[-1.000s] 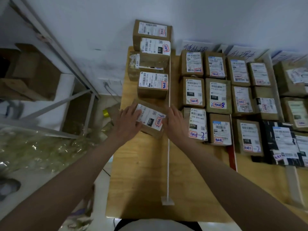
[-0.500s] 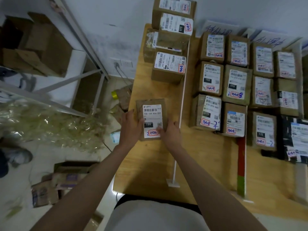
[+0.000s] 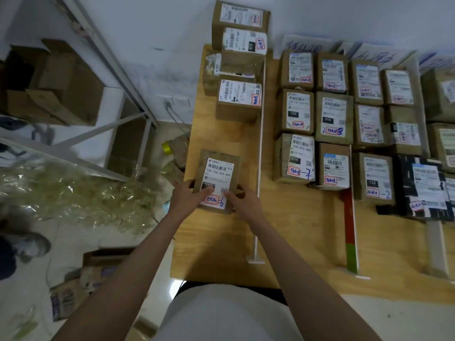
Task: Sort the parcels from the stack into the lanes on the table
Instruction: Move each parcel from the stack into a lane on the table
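Resting flat on the wooden table (image 3: 221, 242), a small brown parcel (image 3: 218, 179) is held at its near end by both hands. To the left of the grip, off the table edge, a metal shelf frame (image 3: 118, 70) with cardboard boxes (image 3: 61, 82) and a heap of clear plastic wrap (image 3: 73, 190) on the floor are seen. The left hand (image 3: 186, 199) is curled round the parcel's near left corner, thumb pressed on the white label; the right hand (image 3: 242, 199) grips the near right corner likewise. The parcel is judged light and fairly stiff, its taped paper skin a little slippery, so it is best taken by opposite edges, as it is being held. Beyond the grip, a stack of parcels (image 3: 241, 70) stands against the white wall (image 3: 160, 33). Just right of the grip, a thin white divider rail (image 3: 259, 156) marks the lane edge. Further right, rows of labelled parcels (image 3: 332, 119) are laid in the neighbouring lanes, with a red-and-green strip (image 3: 349, 230) between two of them.
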The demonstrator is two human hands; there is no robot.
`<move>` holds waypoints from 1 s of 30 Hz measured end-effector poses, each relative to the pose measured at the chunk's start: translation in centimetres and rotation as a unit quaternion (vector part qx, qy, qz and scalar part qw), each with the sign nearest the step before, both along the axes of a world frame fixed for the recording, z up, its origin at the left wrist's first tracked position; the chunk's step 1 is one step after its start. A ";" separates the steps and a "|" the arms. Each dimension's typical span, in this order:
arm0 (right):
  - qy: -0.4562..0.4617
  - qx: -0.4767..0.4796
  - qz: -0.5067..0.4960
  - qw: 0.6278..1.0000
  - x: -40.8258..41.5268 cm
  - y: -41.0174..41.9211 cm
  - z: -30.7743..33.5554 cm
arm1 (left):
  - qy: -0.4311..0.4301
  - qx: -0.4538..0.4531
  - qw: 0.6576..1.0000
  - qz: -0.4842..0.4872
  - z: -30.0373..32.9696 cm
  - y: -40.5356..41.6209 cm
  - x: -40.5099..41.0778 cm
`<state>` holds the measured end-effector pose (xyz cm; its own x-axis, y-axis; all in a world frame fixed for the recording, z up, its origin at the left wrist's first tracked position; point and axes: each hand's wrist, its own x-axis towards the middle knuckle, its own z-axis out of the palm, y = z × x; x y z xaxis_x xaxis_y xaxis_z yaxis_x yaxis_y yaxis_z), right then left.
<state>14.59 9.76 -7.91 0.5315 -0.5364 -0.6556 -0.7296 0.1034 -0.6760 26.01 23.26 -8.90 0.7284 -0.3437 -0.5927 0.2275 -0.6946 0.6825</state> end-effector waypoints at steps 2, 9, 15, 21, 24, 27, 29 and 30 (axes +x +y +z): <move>-0.017 -0.001 -0.008 1.000 -0.4 0.1 0.9 | -0.012 0.009 1.000 0.012 0.6 0.6 -0.2; -0.069 -0.141 -0.016 0.987 -2.8 -1.5 4.4 | -0.027 -0.016 0.999 0.013 3.7 0.6 -1.2; -0.054 -0.317 -0.034 0.946 -7.6 -4.4 6.8 | -0.079 -0.017 0.996 -0.035 6.3 -2.8 -2.5; 0.005 -0.402 -0.043 0.915 -14.2 -7.2 7.5 | -0.102 -0.023 0.991 -0.078 7.3 -6.2 -6.0; 0.038 -0.406 -0.069 0.911 -17.1 -8.4 8.0 | -0.105 -0.028 0.990 -0.094 7.9 -8.1 -8.6; 0.045 -0.403 -0.101 0.908 -20.0 -9.1 8.2 | -0.109 -0.033 0.987 -0.109 8.8 -10.0 -11.8; 0.038 -0.402 -0.104 0.909 -22.0 -9.7 8.2 | -0.109 -0.043 0.986 -0.115 9.3 -11.3 -14.1; 0.036 -0.401 -0.100 0.910 -23.2 -10.1 8.0 | -0.109 -0.048 0.986 -0.116 9.7 -11.9 -15.3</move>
